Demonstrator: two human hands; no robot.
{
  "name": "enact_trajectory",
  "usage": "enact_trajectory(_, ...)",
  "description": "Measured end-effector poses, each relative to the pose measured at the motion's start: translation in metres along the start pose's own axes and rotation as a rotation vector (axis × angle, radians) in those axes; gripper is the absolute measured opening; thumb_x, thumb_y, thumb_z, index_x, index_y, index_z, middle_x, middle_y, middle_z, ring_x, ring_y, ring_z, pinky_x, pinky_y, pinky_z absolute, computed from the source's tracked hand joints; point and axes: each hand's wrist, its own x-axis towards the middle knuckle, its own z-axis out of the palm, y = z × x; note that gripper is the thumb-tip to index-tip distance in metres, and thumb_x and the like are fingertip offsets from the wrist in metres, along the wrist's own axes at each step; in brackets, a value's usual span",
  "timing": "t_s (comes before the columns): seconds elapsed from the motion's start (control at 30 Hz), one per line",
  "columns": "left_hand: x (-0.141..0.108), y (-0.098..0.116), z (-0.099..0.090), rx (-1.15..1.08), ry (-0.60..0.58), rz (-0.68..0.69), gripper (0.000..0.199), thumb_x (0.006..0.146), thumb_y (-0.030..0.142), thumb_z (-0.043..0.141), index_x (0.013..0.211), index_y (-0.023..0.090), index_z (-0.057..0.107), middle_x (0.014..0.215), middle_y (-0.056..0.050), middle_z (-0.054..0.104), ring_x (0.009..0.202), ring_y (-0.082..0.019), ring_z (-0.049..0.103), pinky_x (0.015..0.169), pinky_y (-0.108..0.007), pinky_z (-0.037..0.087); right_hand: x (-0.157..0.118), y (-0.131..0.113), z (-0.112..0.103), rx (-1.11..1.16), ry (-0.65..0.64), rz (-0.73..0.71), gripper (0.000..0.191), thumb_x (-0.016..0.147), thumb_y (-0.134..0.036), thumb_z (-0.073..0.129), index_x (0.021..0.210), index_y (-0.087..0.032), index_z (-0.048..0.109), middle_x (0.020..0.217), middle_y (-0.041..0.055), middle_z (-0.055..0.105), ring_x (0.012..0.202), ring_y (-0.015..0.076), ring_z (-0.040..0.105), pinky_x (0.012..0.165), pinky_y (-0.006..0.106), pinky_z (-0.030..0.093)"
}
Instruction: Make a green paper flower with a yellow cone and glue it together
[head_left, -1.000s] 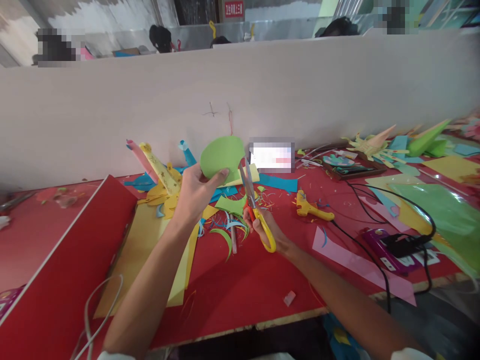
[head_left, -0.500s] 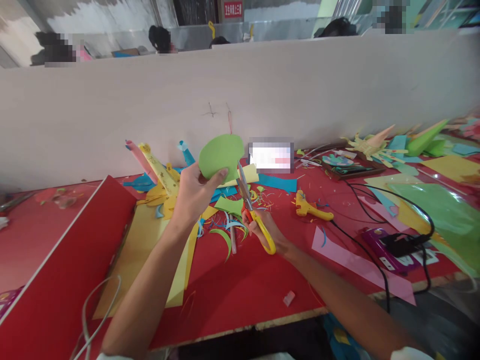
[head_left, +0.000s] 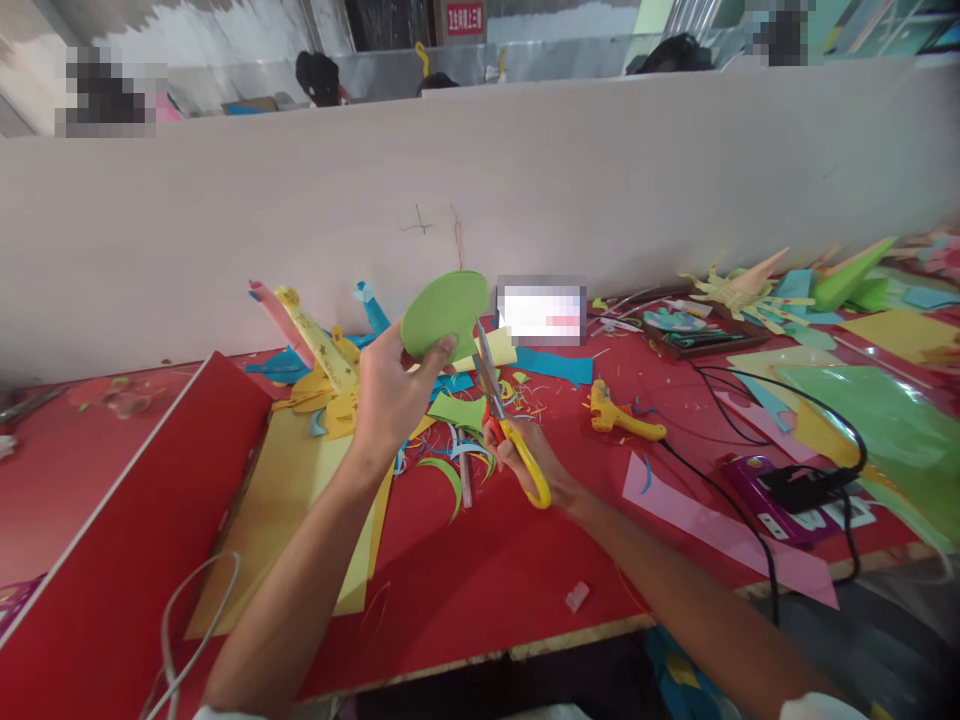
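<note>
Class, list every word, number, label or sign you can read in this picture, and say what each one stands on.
"卫生间…上三…": white characters on the red sign beyond the partition; the remaining characters are too blurred to be sure.
Purple box on the right: pale printing, too small and blurred to read.
Bright screen: blurred, nothing readable.
No number in digits or brand can be read.

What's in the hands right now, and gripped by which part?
Left hand: green paper, pinched at its lower left, thumb on the near face. Right hand: scissors, by the handles.
</note>
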Motion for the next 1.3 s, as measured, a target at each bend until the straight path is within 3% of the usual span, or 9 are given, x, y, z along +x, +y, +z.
enact_trajectory(0.43,0.001,-0.008,-0.003,-0.050,-0.158,-0.154,0.023,0.084,0.035,0.083,0.089,0.015,0.073,0.074,-0.002,0.071,0.061,-0.015,0.068,0.056,-0.025,0.056,-0.001,0.000,-0.003,-0.027,0.026,0.000,0.083,0.082,-0.105,0.036,0.082,-0.024,0.052,0.069,-0.0011,0.054,0.058,0.0141,0.048,0.057,0.030,0.039)
enact_trajectory(0.6,0.003,-0.004,-0.003,-0.110,-0.089,-0.151,0.028,0.082,0.039,0.085,0.090,0.015,0.073,0.078,-0.003,0.072,0.061,-0.014,0.067,0.056,-0.025,0.056,0.000,0.004,-0.003,-0.039,0.080,0.001,0.078,0.088,-0.099,0.038,0.088,-0.023,0.056,0.071,-0.0003,0.057,0.059,0.0145,0.050,0.056,0.029,0.039)
enact_trajectory(0.73,0.002,0.005,-0.007,-0.101,-0.030,-0.070,0.028,0.085,0.041,0.083,0.089,0.016,0.071,0.078,-0.003,0.071,0.063,-0.013,0.068,0.059,-0.024,0.058,0.007,0.016,-0.016,-0.149,0.142,0.014,0.066,0.096,-0.088,0.042,0.086,-0.024,0.054,0.073,0.0020,0.063,0.061,0.0168,0.057,0.058,0.030,0.042)
enact_trajectory(0.9,-0.005,0.018,-0.008,-0.068,-0.088,-0.012,0.029,0.089,0.045,0.082,0.094,0.018,0.072,0.082,-0.004,0.072,0.068,-0.015,0.069,0.061,-0.026,0.060,0.021,0.035,-0.041,-0.616,0.201,0.188,0.047,0.098,-0.070,0.060,0.101,-0.023,0.061,0.085,0.0102,0.075,0.078,0.0284,0.072,0.068,0.034,0.045)
enact_trajectory(1.03,-0.007,0.022,-0.006,-0.066,-0.114,-0.025,0.031,0.088,0.046,0.082,0.095,0.017,0.073,0.087,-0.006,0.074,0.072,-0.017,0.069,0.063,-0.029,0.062,0.025,0.047,-0.044,-0.911,0.173,0.221,0.051,0.092,-0.062,0.077,0.119,-0.021,0.064,0.108,0.0174,0.078,0.103,0.0355,0.075,0.079,0.037,0.050)
enact_trajectory(1.17,-0.006,0.019,-0.003,-0.041,-0.126,-0.036,0.030,0.088,0.045,0.080,0.096,0.017,0.074,0.085,-0.005,0.073,0.069,-0.016,0.068,0.062,-0.028,0.061,0.025,0.058,-0.041,-0.938,0.199,0.217,0.048,0.091,-0.057,0.079,0.117,-0.020,0.065,0.123,0.0179,0.073,0.119,0.0350,0.069,0.094,0.040,0.052)
enact_trajectory(1.3,-0.006,0.011,0.003,0.054,-0.251,-0.008,0.028,0.094,0.044,0.072,0.096,0.016,0.073,0.083,-0.005,0.072,0.070,-0.016,0.067,0.063,-0.027,0.057,0.027,0.067,-0.047,-0.894,0.122,0.155,0.032,0.096,-0.036,0.071,0.120,-0.016,0.065,0.126,0.0167,0.070,0.122,0.0317,0.065,0.103,0.040,0.051)
